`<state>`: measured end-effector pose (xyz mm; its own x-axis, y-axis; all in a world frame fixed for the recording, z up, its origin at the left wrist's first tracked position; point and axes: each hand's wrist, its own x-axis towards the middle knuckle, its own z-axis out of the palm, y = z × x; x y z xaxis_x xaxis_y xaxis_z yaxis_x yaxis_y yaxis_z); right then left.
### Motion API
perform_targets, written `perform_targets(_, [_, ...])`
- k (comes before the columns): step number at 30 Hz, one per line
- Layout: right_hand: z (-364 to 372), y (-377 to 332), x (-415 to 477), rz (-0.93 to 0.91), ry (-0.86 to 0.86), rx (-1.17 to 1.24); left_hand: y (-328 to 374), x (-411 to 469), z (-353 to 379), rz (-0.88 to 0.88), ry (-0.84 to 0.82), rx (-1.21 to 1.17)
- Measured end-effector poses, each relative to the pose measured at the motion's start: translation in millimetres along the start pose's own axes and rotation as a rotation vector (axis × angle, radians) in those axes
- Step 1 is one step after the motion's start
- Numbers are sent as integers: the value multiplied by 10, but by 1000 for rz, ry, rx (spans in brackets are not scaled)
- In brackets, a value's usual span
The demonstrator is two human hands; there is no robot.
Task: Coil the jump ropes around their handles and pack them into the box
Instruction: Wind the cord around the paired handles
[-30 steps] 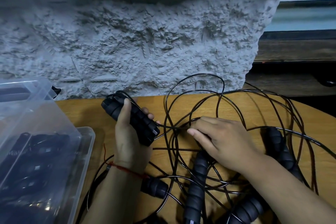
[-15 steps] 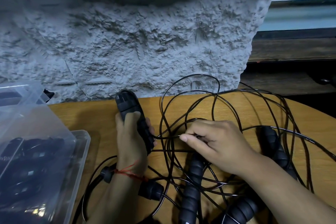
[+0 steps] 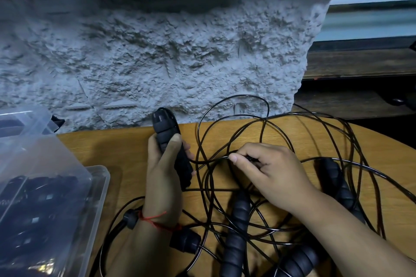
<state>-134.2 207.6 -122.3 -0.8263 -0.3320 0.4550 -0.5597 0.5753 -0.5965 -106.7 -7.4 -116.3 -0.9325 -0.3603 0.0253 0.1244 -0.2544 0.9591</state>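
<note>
My left hand (image 3: 164,164) grips a pair of black ribbed jump-rope handles (image 3: 167,135), held nearly upright above the wooden table (image 3: 117,148). A thin black rope (image 3: 265,117) runs from them to my right hand (image 3: 267,171), which pinches the rope between thumb and forefinger just right of the handles. More loops of black rope lie tangled across the table. Other black handles lie among them: one (image 3: 236,236) below my right hand, one (image 3: 340,186) to its right, one (image 3: 297,263) at the bottom. The clear plastic box (image 3: 99,189) at the left holds dark coiled ropes.
A rough grey concrete wall (image 3: 157,51) rises right behind the table. The box's clear lid (image 3: 29,139) stands raised at the far left. A dark wooden ledge (image 3: 360,67) lies at the back right. A short handle (image 3: 186,240) sits near my left wrist.
My left hand has turned the handle pair from slanting to nearly upright. My right hand went from lying on the ropes to pinching one strand and has shifted slightly.
</note>
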Motion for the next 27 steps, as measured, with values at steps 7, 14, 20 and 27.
perform_targets(7, [-25,-100,2,-85,-78,-70,24,6,1,65,44,82])
perform_targets(14, [-277,-97,91,-208,-174,-77,19,1,-27,190,165,282])
perform_targets(20, [-320,-158,130,-137,4,43,0,-140,131,174,-103,663])
perform_targets(27, [-298,-178,141,-40,47,84,57,-196,185,87,-306,781])
